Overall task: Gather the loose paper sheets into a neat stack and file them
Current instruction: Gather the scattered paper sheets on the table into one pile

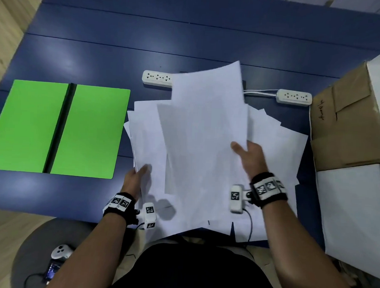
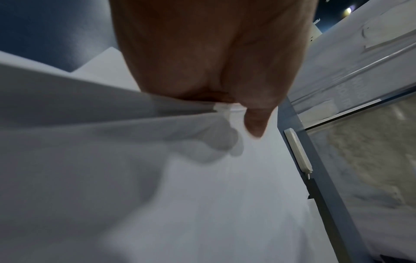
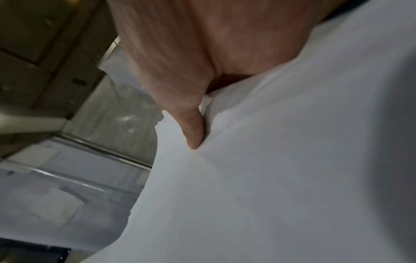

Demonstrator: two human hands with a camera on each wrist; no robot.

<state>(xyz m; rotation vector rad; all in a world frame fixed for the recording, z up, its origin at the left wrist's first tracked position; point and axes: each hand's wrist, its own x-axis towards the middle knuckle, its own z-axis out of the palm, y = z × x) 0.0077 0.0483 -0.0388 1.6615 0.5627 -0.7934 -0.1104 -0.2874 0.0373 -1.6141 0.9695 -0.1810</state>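
Left hand (image 1: 137, 177) pinches the sheets' (image 1: 198, 131) left edge, thumb on top; right hand (image 1: 250, 156) grips their right edge, lifted off the counter (image 1: 97, 52). More paper lies under both hands' fingers. Left of them, an open green folder (image 1: 59, 128).

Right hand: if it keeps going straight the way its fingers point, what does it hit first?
Likely the white power strip at the table's far side; the right hand, gripping paper sheets, points roughly that way. Depth is unclear.

blue table (image 1: 189, 45), green folder (image 1: 94, 128), paper sheets (image 1: 271, 147), two power strips (image 1: 294, 96)
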